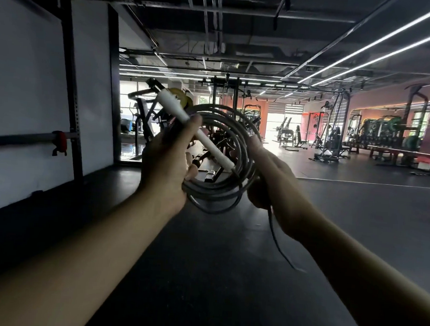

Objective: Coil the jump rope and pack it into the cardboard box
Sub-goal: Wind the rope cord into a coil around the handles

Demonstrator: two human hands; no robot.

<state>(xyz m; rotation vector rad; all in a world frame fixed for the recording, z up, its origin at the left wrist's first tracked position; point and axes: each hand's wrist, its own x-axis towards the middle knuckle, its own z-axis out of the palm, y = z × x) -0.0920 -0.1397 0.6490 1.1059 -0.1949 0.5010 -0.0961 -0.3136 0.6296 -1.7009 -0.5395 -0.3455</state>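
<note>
We see the jump rope (225, 148) held at chest height as a bundle of several grey loops. The left hand (168, 164) grips the loops together with the white handle (195, 131), which lies slantwise across the coil. The right hand (271, 177) closes around the coil's right side, a loose rope end (279, 248) hanging below it, above the dark floor (201, 276).

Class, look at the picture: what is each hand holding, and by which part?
Left hand grips the jump rope's white handle and coiled loops; right hand holds the coil's right side.
</note>
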